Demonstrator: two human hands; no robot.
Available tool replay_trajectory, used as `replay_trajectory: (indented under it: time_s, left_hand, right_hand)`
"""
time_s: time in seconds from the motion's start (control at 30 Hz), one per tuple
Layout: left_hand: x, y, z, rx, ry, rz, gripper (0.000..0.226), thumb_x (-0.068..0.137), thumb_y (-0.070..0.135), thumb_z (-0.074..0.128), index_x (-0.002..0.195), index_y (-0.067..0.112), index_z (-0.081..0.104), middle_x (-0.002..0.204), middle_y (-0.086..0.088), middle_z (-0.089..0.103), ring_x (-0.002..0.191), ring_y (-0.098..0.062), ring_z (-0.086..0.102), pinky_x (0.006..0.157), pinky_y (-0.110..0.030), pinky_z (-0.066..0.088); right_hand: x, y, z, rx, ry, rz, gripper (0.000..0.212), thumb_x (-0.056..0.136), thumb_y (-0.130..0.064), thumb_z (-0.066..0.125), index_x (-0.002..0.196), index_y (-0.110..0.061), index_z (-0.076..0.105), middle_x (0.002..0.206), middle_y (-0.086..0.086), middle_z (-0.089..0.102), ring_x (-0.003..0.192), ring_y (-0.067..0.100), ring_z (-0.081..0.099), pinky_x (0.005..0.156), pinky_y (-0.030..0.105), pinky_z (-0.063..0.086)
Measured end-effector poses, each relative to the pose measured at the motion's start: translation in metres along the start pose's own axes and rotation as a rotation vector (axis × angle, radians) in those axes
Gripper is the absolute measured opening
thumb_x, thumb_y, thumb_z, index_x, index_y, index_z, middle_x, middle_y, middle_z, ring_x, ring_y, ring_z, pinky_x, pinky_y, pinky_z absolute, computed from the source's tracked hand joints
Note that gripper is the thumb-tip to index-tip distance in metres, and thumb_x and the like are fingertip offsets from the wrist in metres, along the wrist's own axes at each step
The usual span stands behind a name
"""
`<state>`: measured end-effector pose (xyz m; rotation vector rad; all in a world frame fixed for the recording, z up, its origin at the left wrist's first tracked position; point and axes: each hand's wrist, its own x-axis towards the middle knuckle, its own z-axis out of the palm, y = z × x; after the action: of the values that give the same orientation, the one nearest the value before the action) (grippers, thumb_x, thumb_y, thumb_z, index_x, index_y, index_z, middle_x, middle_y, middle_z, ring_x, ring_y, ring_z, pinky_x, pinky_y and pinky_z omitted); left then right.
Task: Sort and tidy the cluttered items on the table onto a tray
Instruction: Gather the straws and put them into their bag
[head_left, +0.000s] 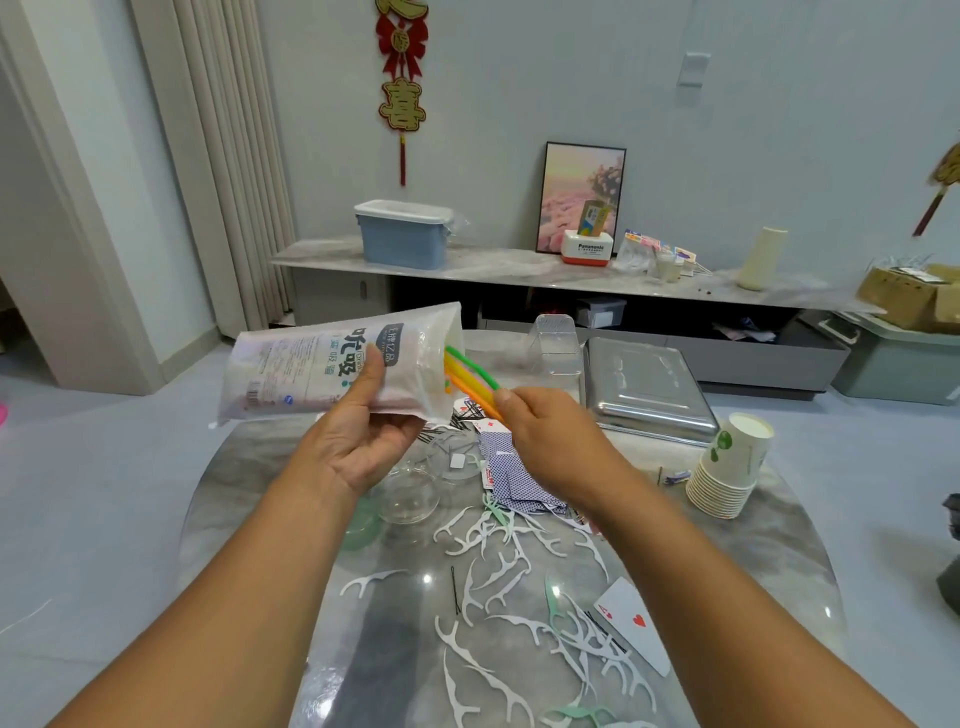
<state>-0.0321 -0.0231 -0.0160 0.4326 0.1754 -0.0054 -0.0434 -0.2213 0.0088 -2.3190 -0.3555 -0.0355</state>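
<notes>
My left hand (363, 431) grips a white plastic straw bag (311, 364), held sideways above the table with its open end to the right. My right hand (540, 431) pinches a bundle of green, yellow and orange straws (467, 371) whose far ends sit inside the bag's mouth. A metal tray (649, 384) lies upside-looking at the table's far right. On the table are scattered white and green floss picks (498, 582), blue-backed playing cards (514, 478), black hairpins (456, 595) and an ace of hearts (636, 623).
A stack of paper cups (727, 467) stands at the right edge. Clear glass bowls (410, 493) sit under my left wrist, a clear plastic box (556, 348) behind the straws. A sideboard with a blue bin (405, 234) runs along the wall.
</notes>
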Motion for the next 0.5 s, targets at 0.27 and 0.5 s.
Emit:
replay_trajectory:
  time_s: [0.27,0.5]
  left_hand:
    - [0.000,0.001,-0.003,0.237,0.020,-0.069,0.044,0.073,0.014,0.078,0.115,0.011,0.067,0.114,-0.012,0.075,0.100,-0.030,0.073,0.084,-0.065,0.053]
    - [-0.003,-0.001,-0.004,0.385,-0.022,-0.116,0.038,0.076,0.018,0.076,0.112,0.010,0.069,0.117,-0.012,0.073,0.104,-0.031,0.072,0.088,-0.065,0.051]
  right_hand:
    - [0.005,0.008,-0.006,-0.324,0.171,-0.103,0.042,0.108,-0.046,0.031,0.085,-0.021,0.056,0.080,0.004,0.058,0.075,0.029,0.056,0.064,0.038,0.045]
    - [0.001,0.010,-0.020,-0.291,-0.055,-0.135,0.041,0.109,-0.040,0.034,0.090,-0.015,0.060,0.076,-0.001,0.057,0.069,0.017,0.050,0.057,0.032,0.032]
